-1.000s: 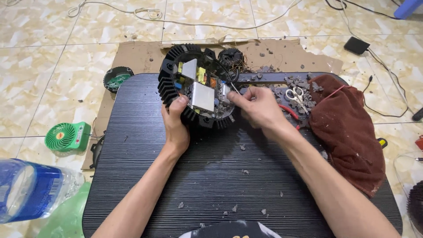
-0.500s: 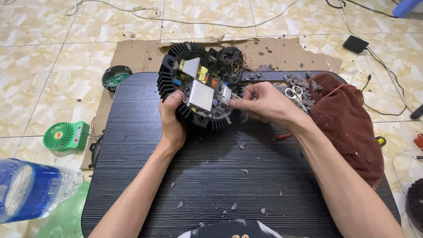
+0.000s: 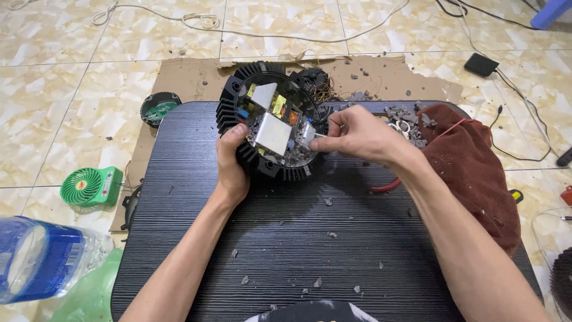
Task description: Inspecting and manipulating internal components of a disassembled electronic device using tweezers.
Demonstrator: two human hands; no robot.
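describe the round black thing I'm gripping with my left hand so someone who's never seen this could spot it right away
Start at the big ribbed black board lying on the tiled floor; at its far edge, the left hand grips a round black finned housing. Its open face shows a circuit board with white blocks and a yellow part, unlike the smaller green-centred round part off to its left.

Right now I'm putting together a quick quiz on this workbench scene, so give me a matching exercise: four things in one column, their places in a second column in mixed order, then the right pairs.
Things:
1. round finned housing
2. small green fan
3. dark red cloth
4. plastic bottle

Places:
A. on the tiled floor, left of the cardboard
B. at the picture's lower left edge
C. gripped by the left hand, at the far edge of the black ribbed board
D. on the board's right side

Pairs: 1-C, 2-A, 3-D, 4-B
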